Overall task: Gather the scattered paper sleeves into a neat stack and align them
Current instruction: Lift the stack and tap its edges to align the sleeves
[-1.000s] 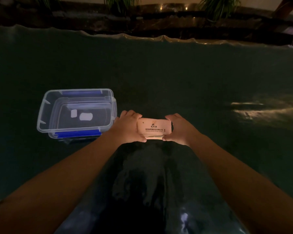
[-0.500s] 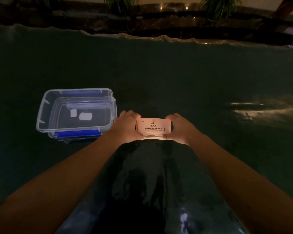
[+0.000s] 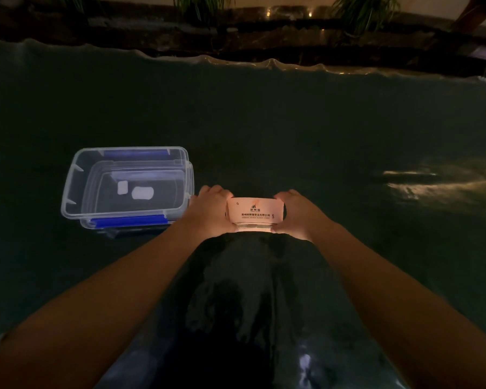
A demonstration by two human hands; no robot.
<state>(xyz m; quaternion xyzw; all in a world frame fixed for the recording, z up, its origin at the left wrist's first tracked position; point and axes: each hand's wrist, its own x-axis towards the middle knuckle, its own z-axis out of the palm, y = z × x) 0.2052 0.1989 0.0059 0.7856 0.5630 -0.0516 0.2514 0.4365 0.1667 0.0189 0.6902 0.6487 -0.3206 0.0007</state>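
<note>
Pinched at its two ends, a stack of paper sleeves (image 3: pixel 254 213) is held at frame centre between the left hand (image 3: pixel 212 213) and right hand (image 3: pixel 298 213), beside a clear plastic container (image 3: pixel 73 175) at centre left.

Stack of paper sleeves (image 3: pixel 254 214) sat just below frame centre, at about 6 o'clock from it. Pale, cream-pink top face carried a small logo and a line of dark print. Layered edges showed along the near side, roughly flush. Top face lay level, long side running 9 to 3 o'clock.
</note>
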